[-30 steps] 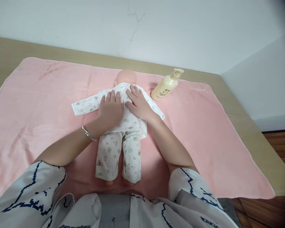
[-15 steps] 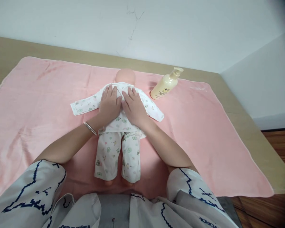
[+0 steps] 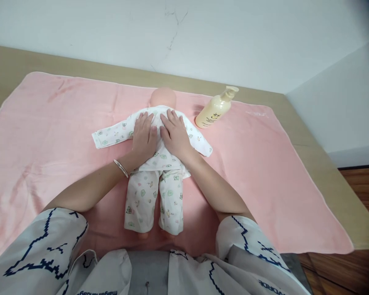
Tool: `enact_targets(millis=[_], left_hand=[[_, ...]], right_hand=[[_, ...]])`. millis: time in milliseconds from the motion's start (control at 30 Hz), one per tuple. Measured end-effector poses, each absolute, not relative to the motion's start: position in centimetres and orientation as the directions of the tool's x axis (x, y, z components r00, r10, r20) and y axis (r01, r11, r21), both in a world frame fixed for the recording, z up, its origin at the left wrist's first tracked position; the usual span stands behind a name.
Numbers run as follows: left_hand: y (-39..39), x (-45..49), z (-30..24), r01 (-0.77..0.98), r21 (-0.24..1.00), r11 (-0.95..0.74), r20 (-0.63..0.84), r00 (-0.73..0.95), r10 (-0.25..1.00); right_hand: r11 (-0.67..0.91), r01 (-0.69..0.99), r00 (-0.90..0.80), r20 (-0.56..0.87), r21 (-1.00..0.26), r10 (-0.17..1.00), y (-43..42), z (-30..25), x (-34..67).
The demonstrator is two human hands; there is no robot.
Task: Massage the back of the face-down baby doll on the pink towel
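Observation:
A baby doll [image 3: 162,98] lies face down, its bald head toward the wall. It wears a white printed top [image 3: 162,162] and matching trousers [image 3: 141,200], with both sleeves stretched out sideways. My left hand [image 3: 144,137] rests flat on the left side of the doll's upper back, fingers pointing to its head. Flat on the right side of the back lies my right hand [image 3: 176,135], its fingers slightly spread. A narrow gap of cloth shows between the two thumbs. Neither hand grips anything.
A pale yellow pump bottle [image 3: 213,111] stands right of the doll's head, near its sleeve. Under everything is a pink blanket [image 3: 258,172] on a wooden table [image 3: 332,184]. A white wall [image 3: 110,37] with cracks runs along the far edge.
Both hands stay on the doll's back, but the gap between them has widened slightly. The left hand has shifted a little to the right and the trousers have moved slightly with it.

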State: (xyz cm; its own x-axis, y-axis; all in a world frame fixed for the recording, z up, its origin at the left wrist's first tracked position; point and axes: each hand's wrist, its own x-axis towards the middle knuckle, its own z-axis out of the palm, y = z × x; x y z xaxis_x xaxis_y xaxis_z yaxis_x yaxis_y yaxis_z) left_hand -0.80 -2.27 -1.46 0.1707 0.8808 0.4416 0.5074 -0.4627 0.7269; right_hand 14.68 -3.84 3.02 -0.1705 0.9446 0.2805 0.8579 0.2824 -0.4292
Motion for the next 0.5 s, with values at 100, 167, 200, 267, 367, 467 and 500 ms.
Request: enact_targets(millis=[100,167,200,267,367,467,500], left_hand=[[-2.42,-0.80,-1.52,0.499,0.725,-0.475,0.466,0.152,0.871],[-2.44,-0.79,-1.62,0.490,0.725,-0.484,0.490,0.127,0.863],[-2.44,-0.78,-1.66,0.490,0.724,-0.486,0.496,0.119,0.860],[-2.44,-0.76,-1.70,0.498,0.721,-0.483,0.497,0.115,0.860],[-2.42,-0.74,-1.75,0.510,0.715,-0.477,0.491,0.119,0.863],[-2.30,-0.77,-1.90,0.504,0.716,-0.482,0.500,0.112,0.859],[-2.25,-0.79,-1.96,0.502,0.716,-0.485,0.503,0.111,0.857]], right_hand=[[0.309,0.835,-0.162,0.333,-0.455,0.929,-3.87,2.81,14.67],[0.336,0.830,-0.152,0.400,-0.445,0.904,-3.88,2.83,14.72],[0.337,0.835,-0.156,0.401,-0.434,0.903,-3.88,2.88,14.71],[0.326,0.849,-0.191,0.333,-0.415,0.923,-3.89,3.05,14.62],[0.293,0.849,-0.205,0.236,-0.440,0.950,-3.98,3.35,14.46],[0.257,0.840,-0.129,0.283,-0.477,0.950,-4.04,3.40,14.37],[0.249,0.843,-0.115,0.291,-0.477,0.950,-4.03,3.34,14.36]])
